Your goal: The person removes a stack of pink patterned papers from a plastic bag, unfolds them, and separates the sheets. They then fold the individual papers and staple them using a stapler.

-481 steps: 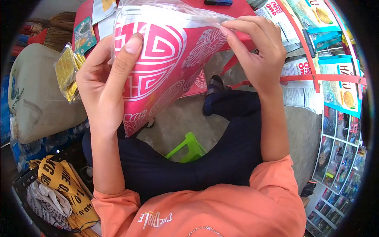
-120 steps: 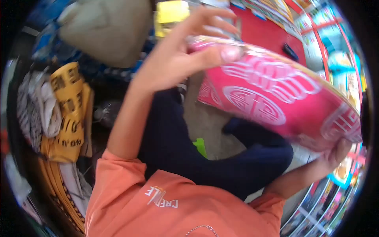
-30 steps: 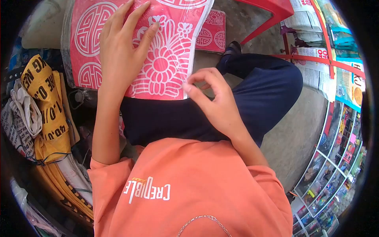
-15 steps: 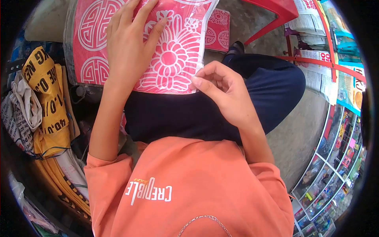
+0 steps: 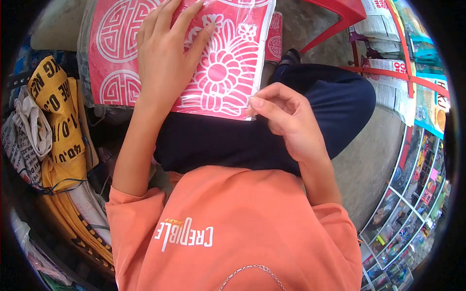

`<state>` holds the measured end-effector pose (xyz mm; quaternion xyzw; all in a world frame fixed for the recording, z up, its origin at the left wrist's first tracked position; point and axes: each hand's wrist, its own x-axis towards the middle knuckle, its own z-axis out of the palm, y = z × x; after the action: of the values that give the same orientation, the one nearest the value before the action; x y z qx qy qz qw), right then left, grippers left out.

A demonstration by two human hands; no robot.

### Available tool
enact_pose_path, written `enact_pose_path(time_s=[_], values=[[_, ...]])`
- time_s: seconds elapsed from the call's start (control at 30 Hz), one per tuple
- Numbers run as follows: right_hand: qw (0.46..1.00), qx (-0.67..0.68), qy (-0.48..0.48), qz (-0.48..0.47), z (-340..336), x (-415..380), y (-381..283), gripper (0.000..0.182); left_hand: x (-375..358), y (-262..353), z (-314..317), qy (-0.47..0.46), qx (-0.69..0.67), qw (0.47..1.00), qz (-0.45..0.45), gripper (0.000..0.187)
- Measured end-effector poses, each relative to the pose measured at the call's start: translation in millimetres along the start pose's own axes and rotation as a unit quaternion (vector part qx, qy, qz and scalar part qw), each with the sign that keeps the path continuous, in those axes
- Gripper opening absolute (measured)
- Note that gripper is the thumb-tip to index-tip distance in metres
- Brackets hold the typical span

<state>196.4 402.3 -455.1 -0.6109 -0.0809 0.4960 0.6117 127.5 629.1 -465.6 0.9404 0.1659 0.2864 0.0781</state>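
A pink sheet (image 5: 218, 72) with white flower and round emblem prints lies across my lap at the top of the head view, with a clear, shiny plastic edge. My left hand (image 5: 167, 58) rests flat on its middle, fingers spread. At the lower right corner, thumb and forefinger of my right hand (image 5: 286, 114) are pinched together on the clear plastic edge. More plastic layers show under the sheet's left side. Another pink printed piece (image 5: 274, 41) lies on the floor beyond, partly hidden by the sheet.
Yellow and white printed sacks (image 5: 60, 116) are folded at my left. A red plastic chair (image 5: 340, 19) stands ahead on the concrete floor (image 5: 361, 169). At right are hanging packets (image 5: 388, 92) and a glass-fronted display case (image 5: 407, 208) with small goods.
The pink sheet's right side has shifted right and slightly down, covering more of the piece on the floor. Both hands have moved to the right with it, the right hand also slightly down.
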Motion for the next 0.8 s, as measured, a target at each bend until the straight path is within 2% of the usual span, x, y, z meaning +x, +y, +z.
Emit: enact_pose_path(time_s=[0.2, 0.37, 0.53, 0.6, 0.63, 0.67, 0.7, 0.77, 0.8], values=[[0.996, -0.021, 0.016, -0.080, 1.9, -9.2, 3.9, 0.016, -0.7, 7.3, -2.9, -0.022, 0.001, 1.000, 0.000, 0.041], [0.997, 0.063, 0.013, 0.044, -6.0, -10.8, -3.9, 0.013, -4.4, 4.0, 8.0, 0.024, -0.004, 1.000, 0.014, 0.041], [0.997, -0.034, 0.073, -0.022, 2.5, -20.4, -3.8, 0.013, -6.0, 8.6, 8.8, 0.034, -0.019, 0.999, 0.008, 0.041], [0.993, -0.014, 0.119, 0.022, -2.3, -31.2, -12.3, 0.013, -6.1, -1.1, 7.6, 0.029, -0.012, 0.999, 0.010, 0.043], [0.985, -0.023, 0.164, -0.039, -18.7, -39.3, -16.5, 0.012, -6.5, -4.4, 7.1, 0.027, -0.008, 1.000, 0.008, 0.044], [0.972, 0.004, 0.215, -0.100, -36.7, -46.6, -16.7, 0.012, -3.6, -1.1, 7.6, 0.069, 0.046, 0.996, 0.011, 0.034], [0.969, 0.029, 0.209, -0.129, -55.8, -54.7, -17.2, 0.013, -4.4, -4.5, 7.4, 0.062, 0.038, 0.997, 0.012, 0.037], [0.969, -0.008, 0.186, -0.160, -67.2, -62.0, -13.4, 0.015, -9.9, -14.4, 8.8, 0.044, 0.015, 0.999, 0.026, 0.043], [0.974, -0.027, 0.180, -0.134, -66.1, -59.7, -9.7, 0.017, -11.3, -17.9, 10.6, 0.046, 0.007, 0.999, 0.027, 0.042]])
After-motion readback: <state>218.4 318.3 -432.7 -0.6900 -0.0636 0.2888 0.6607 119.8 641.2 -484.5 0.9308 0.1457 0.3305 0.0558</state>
